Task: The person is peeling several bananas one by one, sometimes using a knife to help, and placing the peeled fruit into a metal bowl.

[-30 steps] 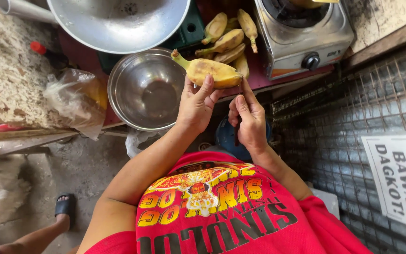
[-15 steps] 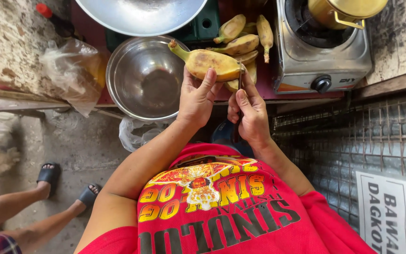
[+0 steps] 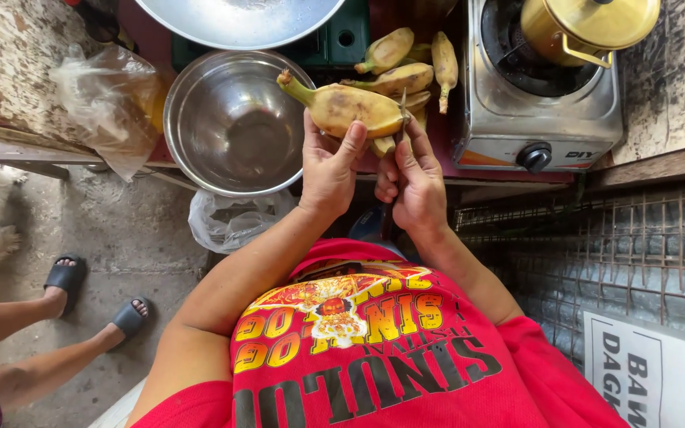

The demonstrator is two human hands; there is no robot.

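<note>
My left hand [image 3: 328,170] wraps its fingers around the banana [image 3: 346,108], held above the bench at the steel bowl's [image 3: 231,119] three o'clock. My right hand [image 3: 415,186] pinches what looks like a knife [image 3: 402,111] at its tip; I judge peeling starts, needing a shallow lengthwise cut.

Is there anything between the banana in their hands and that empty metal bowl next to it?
Nothing visible. The left hand holds the banana with its stem over the bowl's rim; the right hand sits on the far side.
</note>
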